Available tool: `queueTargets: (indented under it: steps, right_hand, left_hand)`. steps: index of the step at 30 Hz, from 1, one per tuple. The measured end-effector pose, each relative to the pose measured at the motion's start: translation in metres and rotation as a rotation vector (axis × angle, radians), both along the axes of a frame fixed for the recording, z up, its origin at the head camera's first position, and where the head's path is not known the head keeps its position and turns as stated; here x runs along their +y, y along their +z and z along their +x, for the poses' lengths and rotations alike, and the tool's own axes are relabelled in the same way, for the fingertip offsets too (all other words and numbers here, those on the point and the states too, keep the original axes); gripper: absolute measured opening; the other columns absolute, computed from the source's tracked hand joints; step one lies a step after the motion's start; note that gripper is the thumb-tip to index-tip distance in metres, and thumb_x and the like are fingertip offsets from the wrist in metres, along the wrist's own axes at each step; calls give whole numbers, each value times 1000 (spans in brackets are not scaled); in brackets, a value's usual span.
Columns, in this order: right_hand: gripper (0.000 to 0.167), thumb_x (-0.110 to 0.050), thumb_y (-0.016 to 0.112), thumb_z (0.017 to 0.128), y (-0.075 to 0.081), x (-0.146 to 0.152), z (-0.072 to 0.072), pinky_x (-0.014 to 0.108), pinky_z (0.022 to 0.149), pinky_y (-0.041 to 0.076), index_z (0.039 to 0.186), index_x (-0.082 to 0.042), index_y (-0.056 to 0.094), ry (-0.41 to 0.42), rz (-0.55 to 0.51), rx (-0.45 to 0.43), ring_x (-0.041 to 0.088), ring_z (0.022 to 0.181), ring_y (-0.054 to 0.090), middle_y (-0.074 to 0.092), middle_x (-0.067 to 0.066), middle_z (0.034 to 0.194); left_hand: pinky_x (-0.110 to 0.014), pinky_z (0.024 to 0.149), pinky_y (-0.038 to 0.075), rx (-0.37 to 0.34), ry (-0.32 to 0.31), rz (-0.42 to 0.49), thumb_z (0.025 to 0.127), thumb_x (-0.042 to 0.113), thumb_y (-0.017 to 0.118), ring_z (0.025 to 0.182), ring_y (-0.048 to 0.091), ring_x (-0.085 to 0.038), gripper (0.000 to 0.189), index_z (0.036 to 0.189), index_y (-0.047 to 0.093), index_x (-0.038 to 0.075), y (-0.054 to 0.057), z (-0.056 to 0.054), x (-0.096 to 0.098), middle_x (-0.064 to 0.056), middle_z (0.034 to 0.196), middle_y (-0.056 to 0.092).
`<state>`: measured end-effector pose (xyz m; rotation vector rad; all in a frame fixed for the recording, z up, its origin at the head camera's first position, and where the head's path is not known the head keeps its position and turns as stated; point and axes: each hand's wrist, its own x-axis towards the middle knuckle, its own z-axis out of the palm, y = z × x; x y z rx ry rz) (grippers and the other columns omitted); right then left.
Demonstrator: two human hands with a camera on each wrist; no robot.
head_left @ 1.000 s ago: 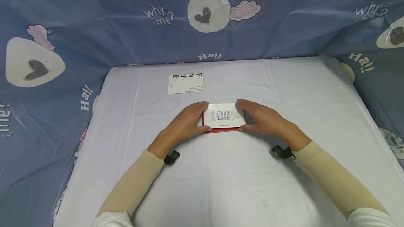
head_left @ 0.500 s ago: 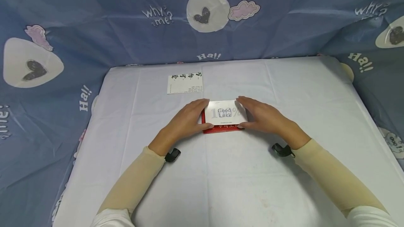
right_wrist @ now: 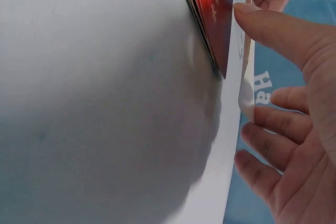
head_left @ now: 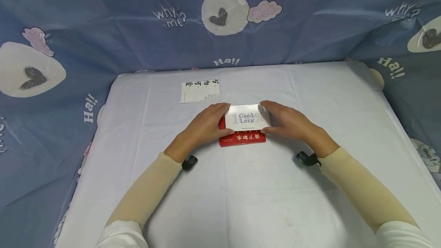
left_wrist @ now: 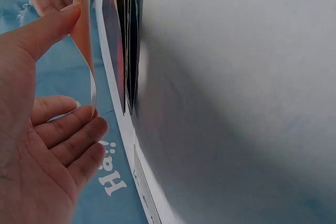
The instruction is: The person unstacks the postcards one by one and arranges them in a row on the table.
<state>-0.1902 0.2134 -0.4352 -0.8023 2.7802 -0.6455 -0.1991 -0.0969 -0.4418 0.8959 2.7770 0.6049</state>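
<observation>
A white card printed "Good Luck" (head_left: 247, 118) is held level by both hands, raised off the table. My left hand (head_left: 204, 125) pinches its left end between thumb and fingers, and my right hand (head_left: 291, 123) grips the right end the same way. Beneath it, partly covered, lies a small stack of cards (head_left: 242, 138) with a red one on top bearing white characters. In the left wrist view a gap shows between the held card (left_wrist: 83, 35) and the stack (left_wrist: 126, 45). The right wrist view shows the red top card (right_wrist: 216, 19) below the lifted one.
Another white card with black characters (head_left: 200, 92) lies flat on the white-covered table (head_left: 275, 202), toward the back and left of the stack. A blue printed cloth (head_left: 138, 41) rises behind the table and along its sides.
Both hands have raised the white card and moved it slightly away from the body. More of the red card beneath now shows. The card at the back has stayed in place.
</observation>
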Motion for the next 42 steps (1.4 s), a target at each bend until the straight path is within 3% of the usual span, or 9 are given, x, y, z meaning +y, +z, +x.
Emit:
queueTargets:
  steps: [20, 33, 42]
  right_hand:
    - [91, -30, 87, 87, 4, -4, -30, 54, 118, 37, 159, 0, 39, -20, 22, 45, 36, 149, 40, 39, 19, 163]
    - [91, -31, 85, 88, 4, -6, -49, 55, 117, 39, 160, -1, 37, -40, 63, 29, 37, 149, 40, 38, 19, 164]
    - [90, -31, 83, 89, 4, -9, -69, 55, 118, 37, 160, -1, 37, -66, 72, 26, 37, 150, 37, 36, 18, 166]
  left_hand:
    - [-44, 123, 31, -11, 41, 10, 90, 41, 84, 149, 37, -28, 91, 161, 37, 9, 4, -32, 2, -8, 164, 40]
    - [-42, 121, 34, -68, 106, 74, 88, 36, 86, 146, 40, -27, 103, 167, 25, 13, -5, -51, 7, -10, 163, 41]
    - [-42, 124, 29, -69, 136, 32, 85, 35, 89, 153, 33, -26, 104, 166, 27, 14, 0, -74, 10, -8, 167, 36]
